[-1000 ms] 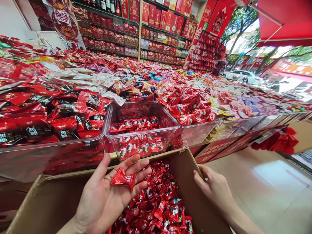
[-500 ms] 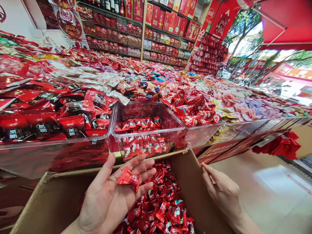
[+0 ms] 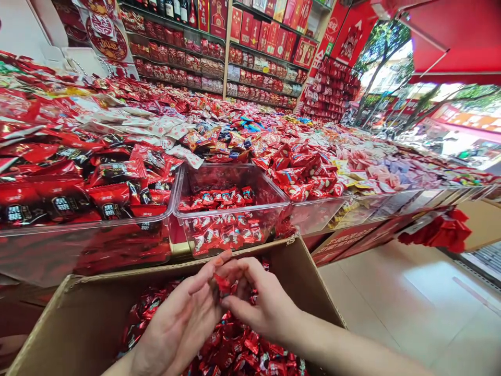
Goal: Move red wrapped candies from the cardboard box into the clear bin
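Packed shelves (image 3: 176,57) fill the upper centre of the frame behind the counter. Lower centre, above an open cardboard box (image 3: 303,277), a red-wrapped candy (image 3: 223,283) sits between two hands: the left hand's (image 3: 182,310) fingers stretch out loosely, the right hand's (image 3: 268,300) curl inward; whether those pinch it, I can't tell.

Red wrapped candy (image 3: 223,284), partly hidden between the hands (image 3: 182,316)

Glossy red-and-black candy packets (image 3: 64,202), heaped left — white printed sachets (image 3: 136,125) behind; dark glass bottles (image 3: 177,10), top left; red fabric awning (image 3: 469,47), upper right — pale tiled floor (image 3: 371,297), lower right.
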`<state>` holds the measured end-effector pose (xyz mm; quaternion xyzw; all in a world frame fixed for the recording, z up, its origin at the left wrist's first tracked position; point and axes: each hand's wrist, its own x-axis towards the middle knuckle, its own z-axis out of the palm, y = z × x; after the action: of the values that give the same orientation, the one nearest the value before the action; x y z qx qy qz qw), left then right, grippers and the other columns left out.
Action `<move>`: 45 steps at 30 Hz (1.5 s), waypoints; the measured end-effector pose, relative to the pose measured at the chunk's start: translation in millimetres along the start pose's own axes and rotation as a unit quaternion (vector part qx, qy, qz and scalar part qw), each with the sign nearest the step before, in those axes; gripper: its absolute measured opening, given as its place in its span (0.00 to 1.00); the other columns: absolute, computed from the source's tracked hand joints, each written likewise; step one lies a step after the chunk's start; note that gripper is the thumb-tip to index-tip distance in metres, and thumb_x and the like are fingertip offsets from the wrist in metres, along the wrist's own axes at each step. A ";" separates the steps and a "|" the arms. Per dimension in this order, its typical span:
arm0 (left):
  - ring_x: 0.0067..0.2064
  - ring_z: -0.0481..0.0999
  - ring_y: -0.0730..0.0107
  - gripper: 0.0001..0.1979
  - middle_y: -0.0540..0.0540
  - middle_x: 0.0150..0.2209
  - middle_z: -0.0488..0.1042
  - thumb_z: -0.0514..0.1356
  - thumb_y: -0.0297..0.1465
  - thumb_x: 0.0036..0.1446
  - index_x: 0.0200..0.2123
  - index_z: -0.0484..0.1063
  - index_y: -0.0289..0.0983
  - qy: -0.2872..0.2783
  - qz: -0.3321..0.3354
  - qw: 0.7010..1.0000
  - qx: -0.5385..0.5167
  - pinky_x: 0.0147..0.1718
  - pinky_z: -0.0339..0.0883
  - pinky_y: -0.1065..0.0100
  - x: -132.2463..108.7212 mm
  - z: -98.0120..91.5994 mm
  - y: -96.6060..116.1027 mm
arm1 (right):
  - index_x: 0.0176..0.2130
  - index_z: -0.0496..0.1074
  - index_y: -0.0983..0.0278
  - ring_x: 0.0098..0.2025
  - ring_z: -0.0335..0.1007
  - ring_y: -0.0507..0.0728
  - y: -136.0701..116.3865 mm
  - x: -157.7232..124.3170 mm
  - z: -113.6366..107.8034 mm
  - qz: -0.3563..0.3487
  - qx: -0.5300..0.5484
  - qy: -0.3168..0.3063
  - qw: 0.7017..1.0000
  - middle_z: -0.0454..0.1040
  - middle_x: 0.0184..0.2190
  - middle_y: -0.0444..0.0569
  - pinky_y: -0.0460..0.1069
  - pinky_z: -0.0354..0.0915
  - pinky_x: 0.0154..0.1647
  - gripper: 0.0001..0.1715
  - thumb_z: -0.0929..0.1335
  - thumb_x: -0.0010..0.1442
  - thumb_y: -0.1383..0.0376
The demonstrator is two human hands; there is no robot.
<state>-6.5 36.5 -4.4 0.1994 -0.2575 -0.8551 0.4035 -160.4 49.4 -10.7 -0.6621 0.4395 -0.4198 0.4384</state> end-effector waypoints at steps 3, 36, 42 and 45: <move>0.61 0.53 0.65 0.17 0.53 0.53 0.68 0.57 0.31 0.51 0.46 0.69 0.48 0.102 -0.065 0.989 0.082 0.55 0.55 0.61 5.8 4.1 5.2 | 0.40 0.60 0.63 0.28 0.63 0.46 7.9 0.8 -3.0 0.100 0.167 0.043 0.980 0.68 0.33 0.44 0.43 0.61 0.28 0.16 0.68 0.51 0.68; 0.37 0.74 0.70 0.06 0.53 0.31 0.77 0.65 0.33 0.44 0.29 0.73 0.42 0.140 0.033 0.897 0.419 0.36 0.67 0.76 12.1 6.3 6.7 | 0.27 0.69 0.67 0.23 0.55 0.46 3.2 4.1 -20.0 0.113 0.184 0.080 0.973 0.65 0.21 0.41 0.43 0.54 0.24 0.12 0.69 0.50 0.60; 0.31 0.73 0.76 0.06 0.55 0.26 0.77 0.67 0.34 0.41 0.26 0.75 0.41 0.171 0.037 0.927 0.333 0.27 0.65 0.82 15.1 15.6 11.2 | 0.26 0.69 0.66 0.23 0.60 0.47 0.2 4.6 -18.9 0.144 0.289 0.086 0.942 0.68 0.20 0.41 0.44 0.56 0.25 0.13 0.71 0.46 0.59; 0.31 0.73 0.76 0.07 0.55 0.27 0.77 0.66 0.35 0.43 0.28 0.75 0.42 0.174 0.011 0.932 0.318 0.29 0.65 0.81 16.0 11.8 10.0 | 0.25 0.70 0.67 0.23 0.57 0.45 -0.4 5.7 -18.9 0.146 0.289 0.097 0.941 0.68 0.21 0.41 0.43 0.54 0.25 0.12 0.72 0.44 0.60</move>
<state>-16.7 21.7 8.8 0.4599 -0.4439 -0.6757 0.3673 -176.7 40.1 -4.4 -0.3918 0.4314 -0.5224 0.6225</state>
